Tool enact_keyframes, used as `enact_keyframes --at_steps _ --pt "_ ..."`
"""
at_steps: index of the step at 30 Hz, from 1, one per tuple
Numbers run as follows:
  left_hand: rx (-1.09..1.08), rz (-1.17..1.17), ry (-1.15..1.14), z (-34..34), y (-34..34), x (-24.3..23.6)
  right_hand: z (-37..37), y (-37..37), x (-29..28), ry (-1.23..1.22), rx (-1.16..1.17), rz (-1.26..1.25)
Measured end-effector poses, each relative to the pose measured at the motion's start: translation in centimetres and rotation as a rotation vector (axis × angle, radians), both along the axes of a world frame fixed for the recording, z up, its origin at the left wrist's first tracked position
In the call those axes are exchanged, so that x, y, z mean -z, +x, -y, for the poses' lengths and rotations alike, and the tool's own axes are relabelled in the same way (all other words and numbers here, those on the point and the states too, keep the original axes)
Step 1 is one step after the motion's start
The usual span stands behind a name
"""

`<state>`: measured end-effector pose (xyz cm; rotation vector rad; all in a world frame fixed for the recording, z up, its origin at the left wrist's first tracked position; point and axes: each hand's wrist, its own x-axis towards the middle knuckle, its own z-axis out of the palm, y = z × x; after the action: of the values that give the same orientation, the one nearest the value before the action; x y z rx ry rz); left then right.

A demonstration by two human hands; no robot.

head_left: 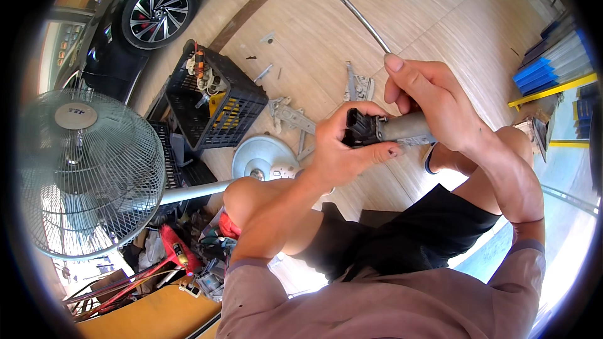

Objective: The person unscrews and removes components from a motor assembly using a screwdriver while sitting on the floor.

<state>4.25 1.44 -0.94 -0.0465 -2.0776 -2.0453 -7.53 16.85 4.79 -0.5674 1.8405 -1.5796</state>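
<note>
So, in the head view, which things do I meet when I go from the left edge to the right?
Standing fan → black plastic crate → left hand on the black-ended grey part → right hand holding the screwdriver → blue and yellow pieces.

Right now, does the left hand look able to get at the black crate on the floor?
Probably not right away. The left hand is closed on the black end of the grey motor, so it is occupied. The crate lies off to the left on the floor, with nothing between them.
</note>
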Motion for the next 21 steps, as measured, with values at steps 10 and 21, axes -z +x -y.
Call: enact_keyframes --at_steps 10,21 --pt "-0.11 -0.075 0.209 2.4 -0.2 -1.1 -1.4 -3.4 2.4 0.197 -0.026 -0.203" --pt "-0.088 -0.316 0.056 3.5 0.7 -2.4 -3.6 -5.4 5.7 0.491 -0.092 -0.813"
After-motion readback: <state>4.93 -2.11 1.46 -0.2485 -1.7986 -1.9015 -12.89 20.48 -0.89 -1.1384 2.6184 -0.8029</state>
